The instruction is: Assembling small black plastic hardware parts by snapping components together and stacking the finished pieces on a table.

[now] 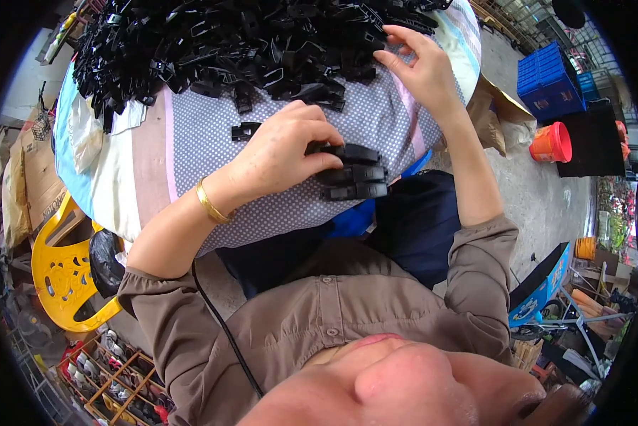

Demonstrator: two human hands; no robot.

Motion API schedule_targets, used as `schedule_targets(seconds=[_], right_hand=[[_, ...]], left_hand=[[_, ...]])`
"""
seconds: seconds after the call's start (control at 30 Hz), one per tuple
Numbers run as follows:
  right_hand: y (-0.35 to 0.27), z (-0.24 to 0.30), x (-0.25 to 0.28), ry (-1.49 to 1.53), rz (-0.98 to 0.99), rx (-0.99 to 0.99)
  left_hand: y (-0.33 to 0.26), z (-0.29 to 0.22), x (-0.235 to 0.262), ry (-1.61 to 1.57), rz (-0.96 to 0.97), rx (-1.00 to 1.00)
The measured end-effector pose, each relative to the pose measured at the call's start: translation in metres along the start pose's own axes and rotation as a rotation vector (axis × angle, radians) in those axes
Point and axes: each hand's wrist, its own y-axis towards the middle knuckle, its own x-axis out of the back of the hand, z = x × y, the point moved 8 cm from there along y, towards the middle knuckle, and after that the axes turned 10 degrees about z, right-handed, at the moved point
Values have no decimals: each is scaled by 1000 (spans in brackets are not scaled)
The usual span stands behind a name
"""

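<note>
A large heap of black plastic parts (pixel 262 50) covers the far side of a cloth-covered table (pixel 212 135). Close to the table's near edge, several curved black pieces (pixel 361 172) lie side by side in a short row. My left hand (pixel 283 150) is closed at the left end of this row, thumb and fingers around a black plastic part that they largely hide. At the heap's right edge is my right hand (pixel 425 71), its thumb and forefinger apart with no part visible between them. One loose black part (pixel 245 131) lies just beyond my left hand.
A yellow plastic chair (pixel 62 270) stands at the left. To the right are a blue crate (pixel 549 79), a red bucket (pixel 552 142) and cardboard (pixel 500 106) beside the table. A black cord (pixel 223 323) hangs across my left side.
</note>
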Motion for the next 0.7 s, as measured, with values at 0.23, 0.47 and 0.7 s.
schedule_targets(seconds=[0.23, 0.47, 0.7], right_hand=[[5, -6, -10, -194, 106, 15], [-2, -18, -1, -49, 126, -102], [-25, 49, -13, 362, 238, -66]], left_hand=[[-1, -6, 2, -35, 1, -30], [-2, 7, 6, -147, -99, 92], [-5, 19, 8, -539, -334, 170]])
